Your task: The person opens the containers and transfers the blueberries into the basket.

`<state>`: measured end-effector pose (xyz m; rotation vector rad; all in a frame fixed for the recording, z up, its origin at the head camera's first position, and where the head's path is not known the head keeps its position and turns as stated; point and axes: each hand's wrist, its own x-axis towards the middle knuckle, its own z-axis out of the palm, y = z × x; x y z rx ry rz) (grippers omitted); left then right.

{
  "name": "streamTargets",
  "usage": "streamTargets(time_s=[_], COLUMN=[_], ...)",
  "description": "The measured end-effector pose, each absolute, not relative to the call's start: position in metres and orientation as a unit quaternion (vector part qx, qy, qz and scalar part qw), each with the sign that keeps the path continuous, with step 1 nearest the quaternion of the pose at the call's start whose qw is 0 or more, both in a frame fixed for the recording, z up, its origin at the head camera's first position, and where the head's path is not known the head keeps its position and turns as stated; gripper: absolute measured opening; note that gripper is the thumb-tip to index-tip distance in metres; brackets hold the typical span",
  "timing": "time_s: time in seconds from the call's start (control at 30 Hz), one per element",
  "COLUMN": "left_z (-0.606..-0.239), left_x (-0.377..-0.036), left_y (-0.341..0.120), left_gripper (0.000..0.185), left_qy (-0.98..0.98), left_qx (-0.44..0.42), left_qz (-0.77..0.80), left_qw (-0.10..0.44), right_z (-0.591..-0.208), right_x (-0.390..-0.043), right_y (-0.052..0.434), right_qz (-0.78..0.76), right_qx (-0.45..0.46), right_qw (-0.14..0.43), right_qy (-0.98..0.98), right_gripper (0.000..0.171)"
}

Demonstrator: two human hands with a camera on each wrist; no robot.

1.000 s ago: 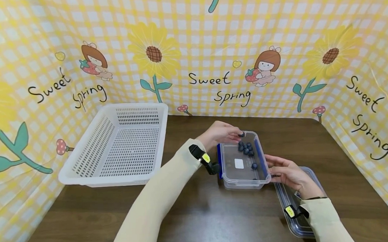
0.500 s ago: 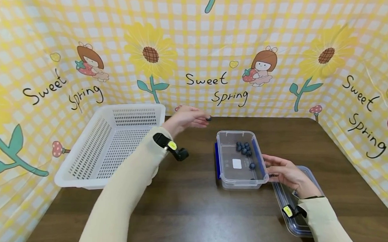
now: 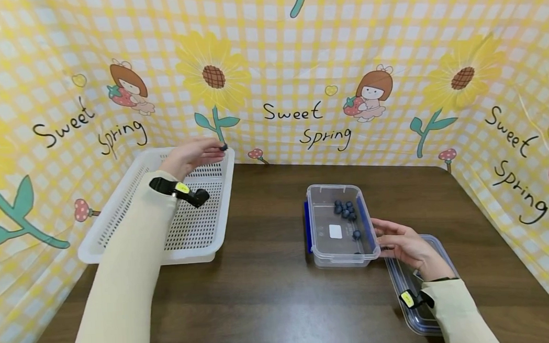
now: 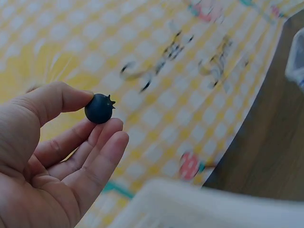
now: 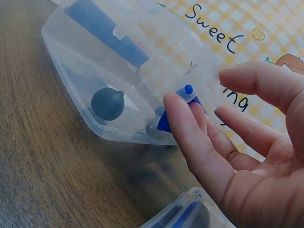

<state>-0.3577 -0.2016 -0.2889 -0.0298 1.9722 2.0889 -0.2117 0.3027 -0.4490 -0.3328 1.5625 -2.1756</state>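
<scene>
My left hand [image 3: 193,154] is over the back of the white perforated basket [image 3: 222,224]. Between thumb and fingers it pinches a dark blueberry [image 4: 99,108], whose crown points right in the left wrist view. My right hand [image 3: 408,244] touches the right side of a clear plastic container [image 3: 324,255] with blue side clasps [image 3: 308,227]. Its fingers look loosely extended along the wall, near a clasp [image 5: 189,89]. Inside the container several blueberries [image 3: 345,213] cluster toward the back, and a single blueberry [image 3: 356,234] lies nearer the front.
A clear container lid [image 3: 417,317] lies on the brown wooden table [image 3: 272,292], partly under the right wrist. Yellow checked cloth [image 3: 286,55] with printed sunflowers stands behind and at both sides. No blueberries show in the visible part of the basket.
Holding the blueberry, my left hand has travelled left from above the container to over the basket. My right hand stays at the container's side.
</scene>
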Motion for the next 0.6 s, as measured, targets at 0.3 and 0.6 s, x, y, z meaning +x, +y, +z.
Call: streamTargets(time_s=[0.3,0.6], left_z=[-0.309,-0.336], left_x=[-0.352,-0.349], left_y=[-0.278,-0.310], left_gripper=[0.018,0.014], left_qy=[0.581,0.622], left_qx=[-0.061,-0.133], left_qz=[0.802,0.754], left_qw=[0.125,0.164], right_z=[-0.449,-0.448], right_x=[-0.212,-0.212], right_y=[0.301,0.303], right_qz=[-0.783,-0.782], right_qx=[-0.123,-0.114], right_qw=[0.221,0.223], right_qy=[0.569,0.571], right_gripper=[0.047,0.047])
